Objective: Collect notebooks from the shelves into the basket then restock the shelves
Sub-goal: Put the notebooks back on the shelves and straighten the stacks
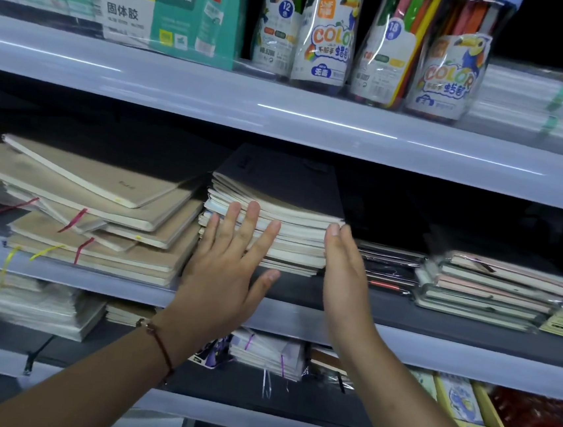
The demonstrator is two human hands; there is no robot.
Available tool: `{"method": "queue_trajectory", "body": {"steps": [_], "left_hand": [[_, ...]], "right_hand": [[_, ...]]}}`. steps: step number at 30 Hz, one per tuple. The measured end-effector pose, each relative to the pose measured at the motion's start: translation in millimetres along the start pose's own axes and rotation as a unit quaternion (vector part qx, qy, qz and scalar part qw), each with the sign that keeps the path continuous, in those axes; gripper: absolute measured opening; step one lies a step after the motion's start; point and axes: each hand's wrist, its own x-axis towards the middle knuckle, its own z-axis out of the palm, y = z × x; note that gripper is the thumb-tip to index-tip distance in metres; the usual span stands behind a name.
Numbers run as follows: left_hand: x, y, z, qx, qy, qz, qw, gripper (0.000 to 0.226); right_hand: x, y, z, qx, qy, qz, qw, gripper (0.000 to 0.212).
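Both forearms reach up to the middle shelf (pixel 399 335). Left hand (pixel 230 270): fingers (pixel 250 224) straight and spread, flat against the front edges of the notebook stack (pixel 283 220). Right hand (pixel 346 274): fingers straight, edge-on at the stack's right side, holding nothing. Stack looks heavy, soft-covered, unevenly piled, likely to slide or fan. Best clamped from both sides, low down, with support beneath.

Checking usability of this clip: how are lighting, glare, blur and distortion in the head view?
Head view: dim and uneven, with the shelf recesses nearly black; glare streaks on the shelf edge and the crayon tubs; wide-angle bowing of the shelves; soft blur toward the corners; left hand, right hand and the notebook stack stay fairly sharp.
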Motion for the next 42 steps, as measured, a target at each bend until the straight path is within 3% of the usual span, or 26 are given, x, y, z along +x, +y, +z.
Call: {"method": "queue_trajectory", "body": {"steps": [6, 8, 11, 14, 16, 22, 27, 29, 32, 36, 39, 41, 42], "left_hand": [[-5, 0, -7, -0.016, -0.01, 0.028, 0.999, 0.058], [-9, -3, -8, -0.016, -0.004, 0.069, 0.997, 0.05], [-11, -8, -10, 0.002, -0.013, 0.082, 0.997, 0.049], [-10, -8, -9, 0.03, -0.029, 0.081, 0.996, 0.052], [-7, -8, -7, 0.044, -0.037, 0.08, 0.995, 0.053], [-12, -10, -14, 0.033, -0.05, 0.086, 0.995, 0.06], [-14, -6, -14, 0.018, -0.056, 0.038, 0.998, 0.077], [-12, -4, -13, 0.012, -0.077, 0.032, 0.996, 0.08], [-12, -5, -14, 0.004, -0.099, 0.032, 0.995, 0.085], [-15, 0, -32, -0.06, -0.11, 0.015, 0.992, 0.08], [-23, 7, -56, -0.115, -0.09, 0.017, 0.989, 0.071], [-33, 3, -76, -0.115, -0.029, 0.039, 0.992, 0.063], [-37, -5, -86, -0.114, -0.002, 0.041, 0.993, 0.059]], "right_hand": [[-4, 0, -6, -0.031, -0.041, -0.007, 0.999, 0.065], [-4, 4, -10, -0.097, -0.054, -0.029, 0.993, 0.068], [3, 8, -22, -0.324, -0.044, -0.107, 0.939, 0.063], [11, 3, -29, -0.412, -0.011, -0.162, 0.896, 0.043], [17, 1, -29, -0.396, -0.001, -0.165, 0.903, 0.035], [12, 6, -24, -0.372, -0.011, -0.164, 0.914, 0.041], [5, 8, -6, -0.173, -0.05, -0.083, 0.98, 0.076], [6, 8, -1, -0.13, -0.044, -0.074, 0.988, 0.068], [4, 6, -1, -0.131, -0.036, -0.105, 0.985, 0.04], [2, -3, -7, -0.101, -0.071, -0.092, 0.988, 0.032], [-7, -7, -7, -0.124, -0.011, -0.102, 0.987, 0.055], [-28, -15, 2, -0.203, 0.033, -0.188, 0.96, 0.067], [-39, -20, 10, -0.244, 0.018, -0.257, 0.935, 0.067]]}}
